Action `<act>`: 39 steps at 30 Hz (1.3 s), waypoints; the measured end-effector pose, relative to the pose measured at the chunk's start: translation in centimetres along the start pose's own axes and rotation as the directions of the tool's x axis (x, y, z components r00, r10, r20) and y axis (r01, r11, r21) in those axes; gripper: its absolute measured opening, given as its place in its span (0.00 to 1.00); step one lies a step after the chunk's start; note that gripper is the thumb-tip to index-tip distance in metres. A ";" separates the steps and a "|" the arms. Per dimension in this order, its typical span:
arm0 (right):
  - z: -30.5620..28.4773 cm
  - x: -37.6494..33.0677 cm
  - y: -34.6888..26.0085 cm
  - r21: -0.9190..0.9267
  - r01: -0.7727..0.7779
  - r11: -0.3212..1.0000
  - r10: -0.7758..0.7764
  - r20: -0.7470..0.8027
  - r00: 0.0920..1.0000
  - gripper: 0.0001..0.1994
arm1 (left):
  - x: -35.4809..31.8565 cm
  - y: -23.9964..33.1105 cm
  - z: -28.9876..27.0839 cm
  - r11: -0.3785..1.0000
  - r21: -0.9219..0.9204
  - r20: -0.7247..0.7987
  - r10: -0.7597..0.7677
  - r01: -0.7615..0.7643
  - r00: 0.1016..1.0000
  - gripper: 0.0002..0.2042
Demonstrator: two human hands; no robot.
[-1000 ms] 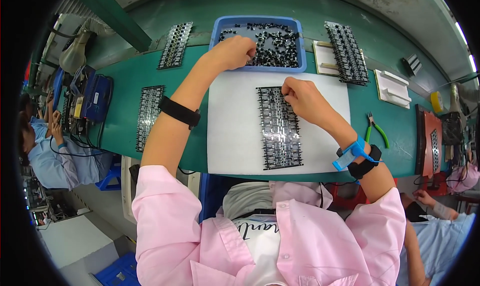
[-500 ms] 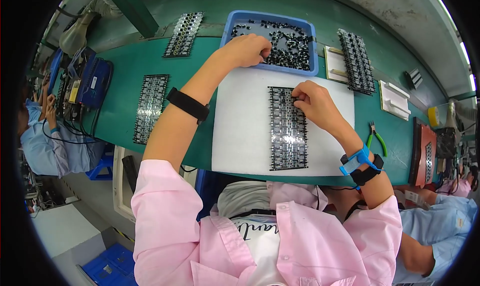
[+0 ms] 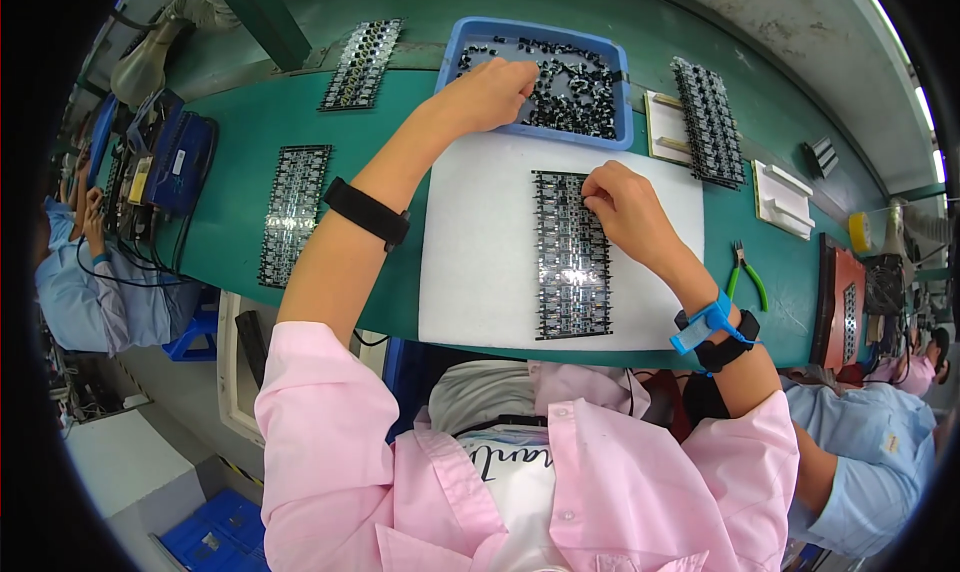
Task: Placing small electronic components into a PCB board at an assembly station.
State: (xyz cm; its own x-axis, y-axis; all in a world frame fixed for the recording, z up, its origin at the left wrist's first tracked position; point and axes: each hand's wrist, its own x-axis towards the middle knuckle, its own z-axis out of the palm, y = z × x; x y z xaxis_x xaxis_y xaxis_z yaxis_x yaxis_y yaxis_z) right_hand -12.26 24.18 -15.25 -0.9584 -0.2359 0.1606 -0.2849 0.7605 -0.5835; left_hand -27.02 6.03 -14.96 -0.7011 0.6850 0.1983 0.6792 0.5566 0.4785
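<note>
My left hand (image 3: 492, 96) is over the near left part of a blue plastic tray (image 3: 624, 122) holding many small black-and-silver components (image 3: 578, 90). Its fingers are drawn together in a pinch, and whatever they hold is hidden. My right hand (image 3: 628, 210) rests at the upper right edge of a circuit board panel (image 3: 573, 272), its thumb and fingers pressed together there. Too small to make out is anything between them. The panel, dark with rows of shiny parts, lies lengthwise on a white foam sheet (image 3: 475, 272).
More board panels lie on the green bench at left (image 3: 295, 212) and far left (image 3: 362, 64). A stacked panel (image 3: 708, 122) leans on a white holder (image 3: 668, 132), near another holder (image 3: 783, 200). Green-handled cutters (image 3: 748, 277) lie right of the foam. Co-workers sit on both sides.
My left hand has risen slightly off the components, its fingertips curling in. My right hand stays at the panel's upper right edge, fingers a little more closed. The view has shifted slightly.
</note>
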 end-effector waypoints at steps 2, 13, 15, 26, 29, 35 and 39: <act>0.0 0.1 -0.1 -0.047 0.021 0.999 -0.021 -0.001 1.000 0.03 | -0.1 0.2 -0.3 0.997 -0.071 -0.038 0.031 -0.033 0.999 0.03; 0.0 0.3 -0.9 -0.158 0.033 0.987 -0.028 0.033 0.999 0.02 | -1.3 1.9 -1.7 0.992 -0.121 0.023 0.047 -0.044 0.999 0.03; 0.1 0.2 -1.3 -0.205 0.029 0.978 -0.022 0.038 0.999 0.02 | -1.3 1.7 -1.5 0.997 -0.072 0.043 0.030 -0.027 0.999 0.03; -4.1 3.5 0.3 -0.317 0.121 0.941 -0.039 0.251 0.967 0.04 | 0.6 -0.6 0.5 0.985 0.032 -0.041 0.173 -0.172 0.984 0.07; -4.5 7.5 1.2 -0.338 0.094 0.937 -0.033 0.180 0.983 0.04 | 0.4 -0.9 0.1 0.989 0.024 -0.070 0.146 -0.145 0.987 0.08; -1.1 13.1 4.5 -0.431 0.085 0.898 -0.111 -0.037 0.993 0.20 | -1.4 0.8 -0.1 0.954 -0.295 -0.038 0.033 -0.043 0.999 0.13; -0.8 12.9 7.7 -0.497 -0.072 0.865 0.041 -0.074 0.996 0.19 | -1.8 4.0 1.7 0.930 -0.289 -0.057 0.219 -0.226 0.974 0.09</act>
State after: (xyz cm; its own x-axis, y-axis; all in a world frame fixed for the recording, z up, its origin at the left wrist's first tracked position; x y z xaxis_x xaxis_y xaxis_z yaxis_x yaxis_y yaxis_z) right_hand -26.87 27.46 -17.04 -0.9678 -0.1596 0.1948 -0.1851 0.9753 -0.1204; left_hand -22.70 7.86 -14.86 -0.5465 0.7623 0.3467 0.7276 0.2271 0.6473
